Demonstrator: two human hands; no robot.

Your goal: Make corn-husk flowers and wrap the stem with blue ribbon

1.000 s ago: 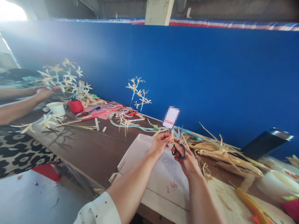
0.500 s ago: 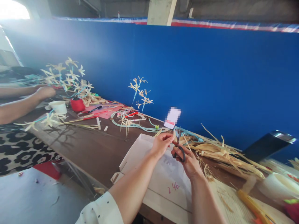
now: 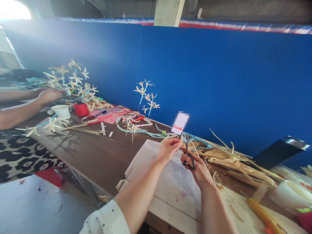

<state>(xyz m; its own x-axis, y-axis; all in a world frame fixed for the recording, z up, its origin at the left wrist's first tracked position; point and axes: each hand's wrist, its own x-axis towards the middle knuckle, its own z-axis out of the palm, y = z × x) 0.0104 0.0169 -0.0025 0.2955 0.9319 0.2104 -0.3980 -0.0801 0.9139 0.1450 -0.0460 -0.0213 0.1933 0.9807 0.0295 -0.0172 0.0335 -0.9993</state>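
My right hand grips a pair of black-handled scissors, fingers through the loops. The blades point upward. Close beside them on the left, my left hand is closed in a pinch. A small pale strip, which looks like dried husk, is in its fingertips and mostly hidden by them. Both hands are above a white flattened cardboard box with handwritten numbers. A heap of dried husks lies to the right of my right hand.
At the back edge stands a pale card; pale flower sprays rise further left. A dark cylinder, a white cup and a yellow tool are at right. Another person's hand works among flowers at left.
My right hand and the scissors have shifted slightly right, away from my left fingertips. Less of the pale strip shows. The other person's hand has moved a little to the right.
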